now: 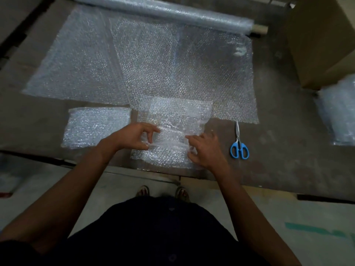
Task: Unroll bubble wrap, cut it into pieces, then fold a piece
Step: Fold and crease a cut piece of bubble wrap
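A small piece of bubble wrap [172, 120] lies at the table's near edge, partly folded over on itself. My left hand [134, 136] pinches its left side with curled fingers and thumb. My right hand [205, 148] grips its right side, fingers curled into the wrap. A folded piece [96, 126] lies flat just left of my hands. Two larger cut sheets [184, 70] [76, 62] are spread out behind, overlapping. The bubble wrap roll [172, 12] lies across the far edge. Blue-handled scissors [239, 144] rest shut on the table to the right of my right hand.
A brown cardboard box [322, 39] stands at the far right. A stack of bubble wrap [340, 112] sits at the right edge below the box. The dark table [278, 150] ends close to my body; my feet show on the pale floor below.
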